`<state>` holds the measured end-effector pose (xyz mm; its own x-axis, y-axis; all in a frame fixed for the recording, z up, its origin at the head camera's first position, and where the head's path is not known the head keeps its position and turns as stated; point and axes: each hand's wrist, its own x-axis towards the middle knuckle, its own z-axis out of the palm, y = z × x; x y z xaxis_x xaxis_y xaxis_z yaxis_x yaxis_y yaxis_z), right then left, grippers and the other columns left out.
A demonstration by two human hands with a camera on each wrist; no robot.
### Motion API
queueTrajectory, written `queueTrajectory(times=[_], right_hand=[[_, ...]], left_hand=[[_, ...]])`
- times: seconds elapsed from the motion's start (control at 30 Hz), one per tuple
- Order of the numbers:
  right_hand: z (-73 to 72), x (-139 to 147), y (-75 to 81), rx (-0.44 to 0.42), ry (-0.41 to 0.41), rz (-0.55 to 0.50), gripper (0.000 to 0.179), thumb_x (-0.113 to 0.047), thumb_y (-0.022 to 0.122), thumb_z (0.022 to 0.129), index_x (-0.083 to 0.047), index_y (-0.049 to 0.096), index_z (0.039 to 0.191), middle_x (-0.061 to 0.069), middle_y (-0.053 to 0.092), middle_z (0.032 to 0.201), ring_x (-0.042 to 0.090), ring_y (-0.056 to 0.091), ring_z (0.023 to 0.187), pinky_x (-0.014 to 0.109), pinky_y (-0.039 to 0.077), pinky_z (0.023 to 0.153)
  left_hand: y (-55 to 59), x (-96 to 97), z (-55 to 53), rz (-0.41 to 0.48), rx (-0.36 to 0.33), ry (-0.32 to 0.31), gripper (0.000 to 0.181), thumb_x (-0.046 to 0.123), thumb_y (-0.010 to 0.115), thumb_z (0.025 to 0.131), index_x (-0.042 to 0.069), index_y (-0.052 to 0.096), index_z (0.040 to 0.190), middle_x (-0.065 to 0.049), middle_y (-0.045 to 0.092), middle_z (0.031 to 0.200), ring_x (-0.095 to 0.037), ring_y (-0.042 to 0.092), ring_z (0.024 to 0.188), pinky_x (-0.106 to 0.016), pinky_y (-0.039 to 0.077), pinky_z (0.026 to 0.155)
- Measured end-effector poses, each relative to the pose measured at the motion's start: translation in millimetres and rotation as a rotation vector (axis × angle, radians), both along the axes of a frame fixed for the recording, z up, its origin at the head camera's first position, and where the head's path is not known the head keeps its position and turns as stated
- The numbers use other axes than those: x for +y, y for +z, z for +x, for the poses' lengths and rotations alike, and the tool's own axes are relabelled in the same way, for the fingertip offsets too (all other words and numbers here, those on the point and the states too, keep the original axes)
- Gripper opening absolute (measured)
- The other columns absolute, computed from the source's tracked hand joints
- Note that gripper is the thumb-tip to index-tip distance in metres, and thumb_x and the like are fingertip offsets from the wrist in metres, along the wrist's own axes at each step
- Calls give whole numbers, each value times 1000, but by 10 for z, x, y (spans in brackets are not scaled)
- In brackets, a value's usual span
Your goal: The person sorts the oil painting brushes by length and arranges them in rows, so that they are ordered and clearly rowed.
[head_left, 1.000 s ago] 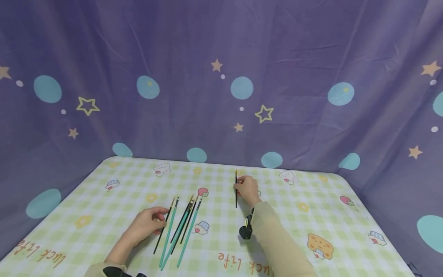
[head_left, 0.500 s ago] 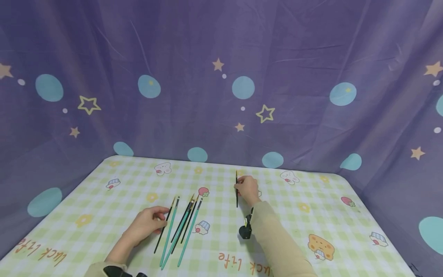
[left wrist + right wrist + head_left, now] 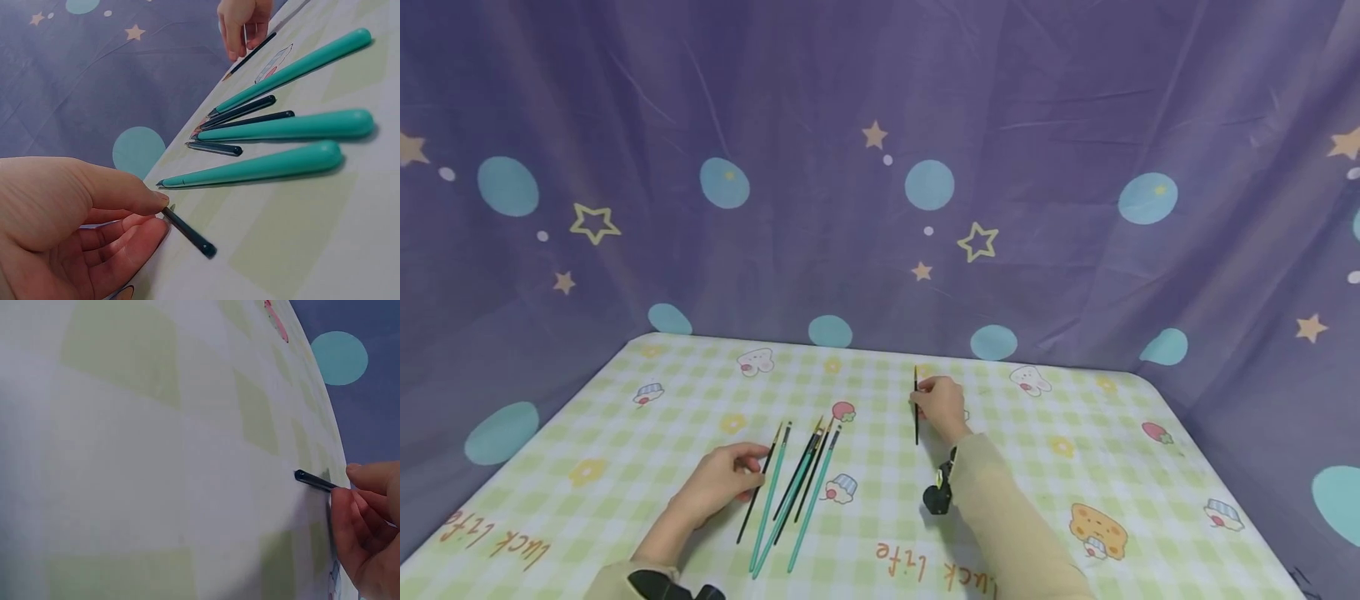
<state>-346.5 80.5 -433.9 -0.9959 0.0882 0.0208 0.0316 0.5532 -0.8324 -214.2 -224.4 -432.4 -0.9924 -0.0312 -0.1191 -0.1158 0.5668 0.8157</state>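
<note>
Left of a loose group of paintbrushes, my left hand (image 3: 715, 482) pinches a thin black paintbrush (image 3: 747, 518) between thumb and fingers. The left wrist view shows that brush's dark handle end (image 3: 194, 235) sticking out past the thumb. Farther back and to the right, my right hand (image 3: 943, 406) holds another black paintbrush (image 3: 917, 431), its bristle tip pointing to the back. Its rounded handle end (image 3: 312, 480) shows in the right wrist view, while the fingers cover its middle. Between the hands lie several brushes, some black, some teal, including a teal paintbrush (image 3: 805, 525) on the right side.
A green-and-white checked cloth (image 3: 1015, 500) with printed cartoons covers the table. Behind its far edge hangs a purple curtain (image 3: 820, 167) with stars and blue dots. A black wrist device (image 3: 937, 497) sits at the right sleeve (image 3: 1007, 517).
</note>
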Motion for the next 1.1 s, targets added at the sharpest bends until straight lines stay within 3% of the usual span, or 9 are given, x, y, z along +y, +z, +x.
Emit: queueTrajectory(times=[0.2,0.33,0.53,0.8,1.1], right_hand=[[56,7,77,1,-13,82,26,-17,67,80,-4,67,102,4,65,75,8,57,50,22,48,51],[132,-8,107,39,25,102,26,-17,67,80,-4,67,102,4,64,72,9,58,49,23,47,49],[275,-94,109,61,129,76,30,-22,68,80,-3,65,103,4,63,74,12,59,49,26,48,50],[458,-279,92,74,204,41,30,-18,70,76,0,64,100,5,64,70,11,59,47,21,47,48],[695,-558,67,-3,296,-39,35,-18,72,76,1,62,104,5,63,79,14,60,50,24,51,49]], left_hand=[[-8,-22,-15,-5,6,-1,41,3,64,78,0,58,117,-6,57,85,-16,56,62,-28,51,52],[-12,-26,-26,-9,11,-4,41,3,65,77,0,58,117,-6,57,84,-16,56,62,-28,52,52],[-8,-25,-22,-14,14,-6,41,3,64,77,0,57,118,-6,57,85,-16,56,61,-28,51,52],[-5,-26,-15,-9,4,-5,41,3,64,78,0,57,118,-6,56,85,-16,56,61,-28,51,52],[-25,-18,-11,4,5,-7,40,3,63,78,0,57,118,-7,56,85,-16,55,62,-28,52,52]])
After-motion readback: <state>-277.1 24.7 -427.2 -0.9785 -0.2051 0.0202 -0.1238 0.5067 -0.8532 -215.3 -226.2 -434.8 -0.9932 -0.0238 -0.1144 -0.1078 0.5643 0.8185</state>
